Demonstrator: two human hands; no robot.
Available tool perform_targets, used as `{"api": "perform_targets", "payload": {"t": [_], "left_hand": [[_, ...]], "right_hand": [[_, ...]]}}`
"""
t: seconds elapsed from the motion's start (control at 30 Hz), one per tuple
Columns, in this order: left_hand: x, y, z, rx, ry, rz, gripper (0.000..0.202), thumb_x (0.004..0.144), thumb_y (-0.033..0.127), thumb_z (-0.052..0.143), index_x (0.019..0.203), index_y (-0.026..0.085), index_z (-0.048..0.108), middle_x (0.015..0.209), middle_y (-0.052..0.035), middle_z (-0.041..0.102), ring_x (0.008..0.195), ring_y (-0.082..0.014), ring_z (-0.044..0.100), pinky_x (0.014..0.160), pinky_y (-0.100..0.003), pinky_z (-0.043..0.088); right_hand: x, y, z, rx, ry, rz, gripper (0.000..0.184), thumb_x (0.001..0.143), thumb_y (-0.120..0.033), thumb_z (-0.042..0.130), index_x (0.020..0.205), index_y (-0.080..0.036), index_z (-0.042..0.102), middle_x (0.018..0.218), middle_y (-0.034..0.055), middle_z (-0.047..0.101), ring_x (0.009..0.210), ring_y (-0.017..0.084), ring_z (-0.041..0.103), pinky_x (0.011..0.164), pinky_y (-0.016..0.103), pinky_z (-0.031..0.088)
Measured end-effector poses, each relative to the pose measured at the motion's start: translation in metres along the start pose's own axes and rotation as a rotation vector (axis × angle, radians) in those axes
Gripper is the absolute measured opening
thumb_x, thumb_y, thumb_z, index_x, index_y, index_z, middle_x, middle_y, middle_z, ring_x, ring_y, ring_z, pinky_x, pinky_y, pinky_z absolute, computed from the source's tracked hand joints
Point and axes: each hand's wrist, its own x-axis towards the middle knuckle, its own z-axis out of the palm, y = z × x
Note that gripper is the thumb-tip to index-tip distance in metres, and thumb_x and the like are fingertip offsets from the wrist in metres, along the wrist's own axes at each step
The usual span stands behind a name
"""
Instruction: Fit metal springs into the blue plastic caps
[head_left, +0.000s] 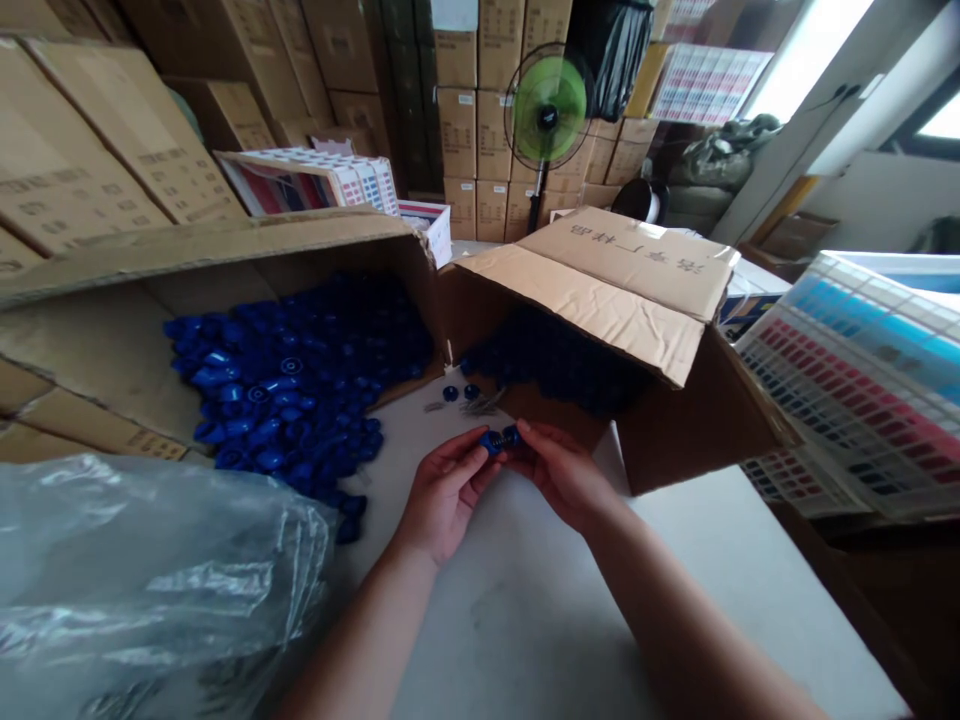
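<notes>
My left hand (pixel 444 490) and my right hand (pixel 559 470) meet over the white table (pixel 525 600), fingers pinched together on small blue plastic caps (pixel 501 438) held between them. A heap of the same blue caps (pixel 292 390) spills from a tipped cardboard box (pixel 112 330) on the left. A second open cardboard box (pixel 637 330) lies on its side just behind my hands, with dark blue parts (pixel 555 365) inside. Two loose blue caps (pixel 459 392) and some small metal pieces (pixel 480 404) lie on the table beyond my fingers.
A clear plastic bag (pixel 150 580) fills the near left. Colourful printed cartons (pixel 862 390) lie at the right. Stacked cardboard boxes (pixel 465 110) and a green fan (pixel 549 108) stand at the back.
</notes>
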Motion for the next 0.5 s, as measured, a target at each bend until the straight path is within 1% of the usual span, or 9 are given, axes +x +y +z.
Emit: {"api": "perform_targets", "payload": {"t": [0.17, 0.33, 0.5], "left_hand": [[-0.0006, -0.0024, -0.0015, 0.019, -0.004, 0.012, 0.034, 0.066, 0.017, 0.080, 0.099, 0.016, 0.072, 0.093, -0.0061, 0.074, 0.079, -0.0118, 0.070, 0.075, -0.018, 0.058], [0.0003, -0.0044, -0.0029, 0.065, -0.005, 0.026, 0.035, 0.066, 0.018, 0.080, 0.100, 0.016, 0.072, 0.093, -0.0066, 0.074, 0.080, -0.0127, 0.070, 0.075, -0.020, 0.057], [0.0005, -0.0048, -0.0031, 0.139, -0.014, 0.064, 0.034, 0.066, 0.019, 0.080, 0.099, 0.016, 0.073, 0.094, -0.0072, 0.075, 0.080, -0.0121, 0.069, 0.078, -0.021, 0.056]], "right_hand": [[0.0010, 0.0022, -0.0040, -0.047, -0.012, -0.010, 0.048, 0.074, -0.045, 0.072, 0.100, -0.008, 0.055, 0.098, 0.0047, 0.057, 0.087, 0.005, 0.057, 0.088, 0.021, 0.052], [0.0017, 0.0025, -0.0059, -0.120, -0.014, -0.029, 0.047, 0.076, -0.045, 0.070, 0.102, -0.009, 0.056, 0.100, 0.0055, 0.056, 0.088, 0.004, 0.057, 0.088, 0.020, 0.052], [0.0006, 0.0024, -0.0088, -0.299, -0.052, -0.053, 0.050, 0.078, -0.049, 0.067, 0.105, -0.009, 0.058, 0.103, 0.0076, 0.058, 0.089, 0.006, 0.059, 0.088, 0.021, 0.052]]}}
